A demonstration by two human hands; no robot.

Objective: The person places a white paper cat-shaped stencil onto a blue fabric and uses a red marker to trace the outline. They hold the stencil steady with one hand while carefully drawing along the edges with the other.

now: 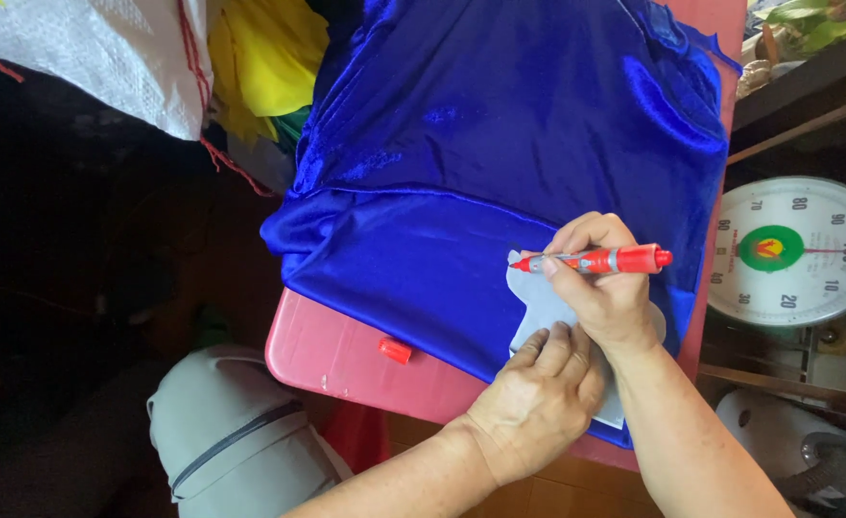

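Note:
Shiny blue satin fabric [480, 144] is spread over a red plastic table [336, 360]. On the fabric lies a pale grey paper template [538, 305]. My left hand [538, 393] presses flat on the template's lower part. My right hand [600, 288] grips a red marker with a grey band [600, 260], its tip at the template's upper left edge. The marker's red cap [396, 350] lies on the table just below the fabric's hem.
A round dial weighing scale [792, 251] stands close on the right, with shelves and plants above it. A white woven sack [106, 48] and yellow cloth [264, 62] sit at the top left. A grey bag [236, 436] rests beside the table's lower left.

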